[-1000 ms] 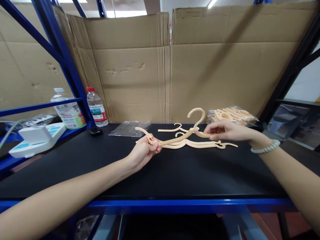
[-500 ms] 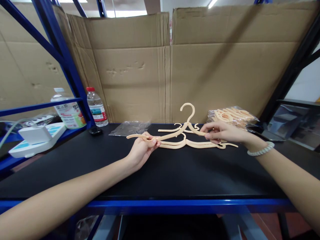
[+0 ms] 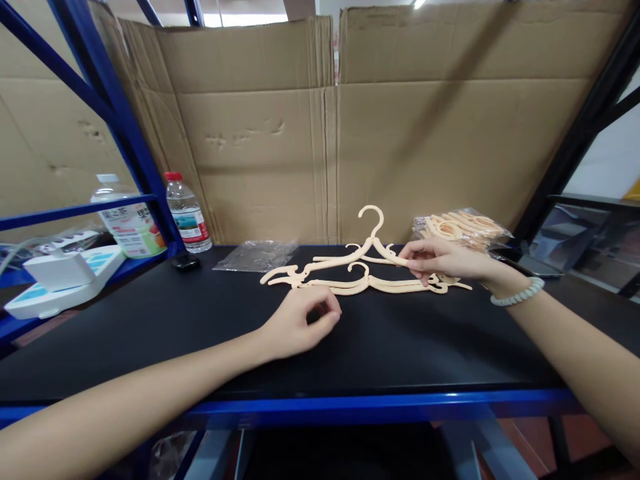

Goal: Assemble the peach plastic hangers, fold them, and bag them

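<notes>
A cream folding clothes hanger point(image 3: 344, 255) is tilted with its hook up, its left arm unfolded above the table. My right hand point(image 3: 435, 259) pinches this hanger's right arm between thumb and fingers. Below and in front of it, my left hand point(image 3: 303, 320) is loosely curled, a gap showing between thumb and forefinger and nothing visible in it. Another cream hanger point(image 3: 395, 287) lies on the black table just beyond the left hand, its right end partly behind other hanger parts. More hanger pieces point(image 3: 325, 259) lie behind the raised one.
A clear plastic bag point(image 3: 256, 256) lies flat at the back. Bagged hangers point(image 3: 467, 227) are piled at back right. On the left stand a red-capped water bottle point(image 3: 187, 213), a larger bottle point(image 3: 127, 223), a small black object point(image 3: 186, 261) and a white power strip point(image 3: 70, 283). Cardboard point(image 3: 260, 167) walls the back.
My left hand has let go of the hanger's left end and drawn back toward me. My right hand keeps its hold. The view has shifted slightly.
</notes>
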Demonstrator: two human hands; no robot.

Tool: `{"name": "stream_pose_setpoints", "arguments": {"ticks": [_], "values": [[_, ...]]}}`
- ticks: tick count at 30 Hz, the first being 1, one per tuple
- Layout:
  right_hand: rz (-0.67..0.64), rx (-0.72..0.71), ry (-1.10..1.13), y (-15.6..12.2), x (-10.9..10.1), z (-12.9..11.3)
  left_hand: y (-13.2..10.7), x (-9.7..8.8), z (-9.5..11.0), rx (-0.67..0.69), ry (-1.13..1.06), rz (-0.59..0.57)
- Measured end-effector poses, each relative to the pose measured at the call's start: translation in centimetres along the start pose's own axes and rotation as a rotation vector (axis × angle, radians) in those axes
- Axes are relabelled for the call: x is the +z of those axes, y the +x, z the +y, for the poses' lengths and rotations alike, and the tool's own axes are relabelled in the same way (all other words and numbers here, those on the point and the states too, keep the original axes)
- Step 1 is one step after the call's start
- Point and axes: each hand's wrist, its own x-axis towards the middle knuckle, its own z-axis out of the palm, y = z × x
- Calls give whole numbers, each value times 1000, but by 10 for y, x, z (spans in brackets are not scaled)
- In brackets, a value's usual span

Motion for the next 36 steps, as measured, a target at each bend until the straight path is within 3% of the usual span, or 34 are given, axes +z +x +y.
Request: {"name": "stream_pose_setpoints", "arguments": {"ticks": [3, 5, 9, 18, 28, 36], "values": [[-76, 4, -40, 1, 4, -1, -5, 3, 5, 258, 354, -142], [-123, 9, -86, 2, 6, 0, -6, 3, 5, 298, 477, -177], [-179, -20, -245, 6, 7, 5, -5, 2, 0, 247, 574, -195], [-209, 0, -413, 6, 7, 10, -5, 2, -5, 206, 527, -170], [-134, 34, -511, 8, 10, 13, -4, 1, -8, 217, 645, -164], [-103, 64, -526, 9, 11, 14, -4, 0, -13, 245, 686, -95]]}}
